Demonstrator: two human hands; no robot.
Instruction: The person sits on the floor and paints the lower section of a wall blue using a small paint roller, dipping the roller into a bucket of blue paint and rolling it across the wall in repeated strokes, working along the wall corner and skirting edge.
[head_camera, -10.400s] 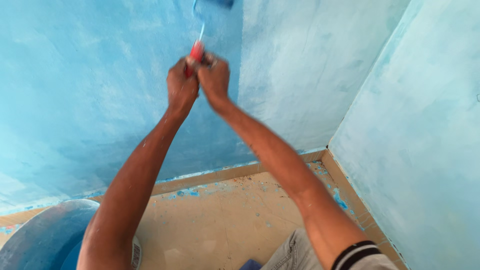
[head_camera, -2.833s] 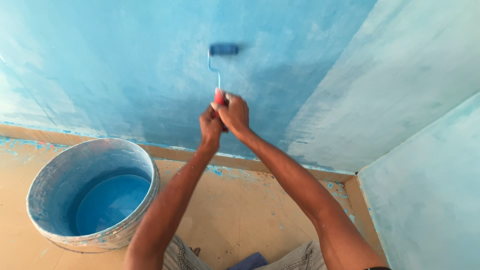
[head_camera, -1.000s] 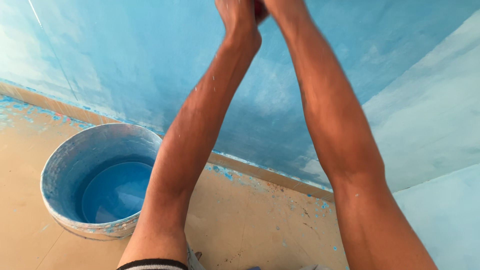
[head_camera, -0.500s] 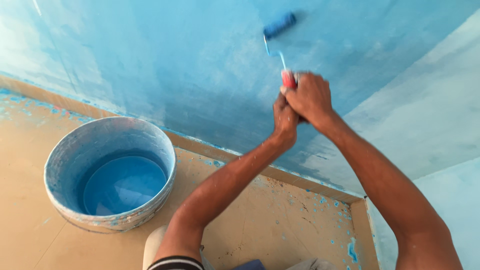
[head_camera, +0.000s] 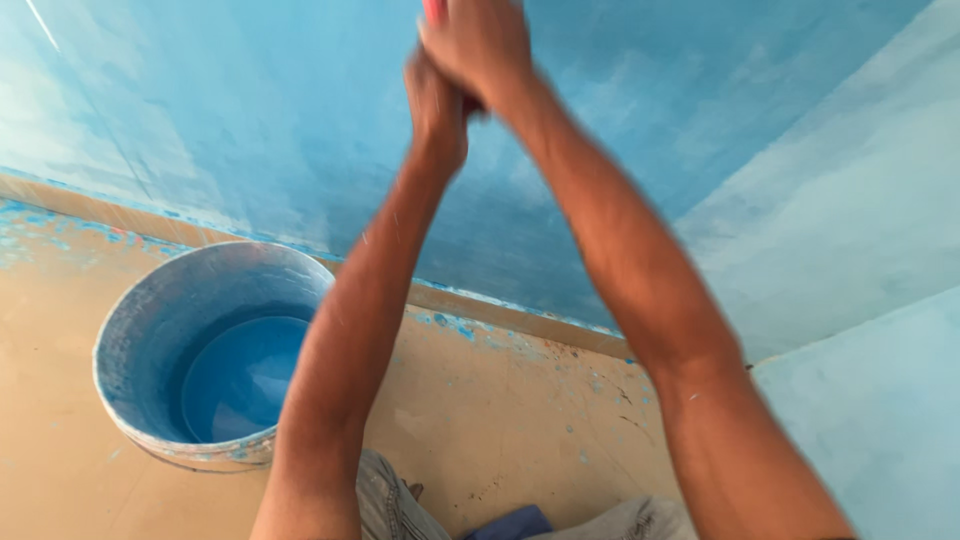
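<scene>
Blue wet paint covers most of the plastered wall (head_camera: 250, 120) ahead, darker in the middle band and paler, thinner to the right, where coverage looks incomplete. Both hands are raised against the wall: the right hand (head_camera: 480, 45) and the left hand (head_camera: 435, 105) are clenched together around a red roller handle (head_camera: 434, 10), whose roller head is out of view above. Below the wall, to the left, a round paint-smeared bucket (head_camera: 140, 340) holds blue paint.
</scene>
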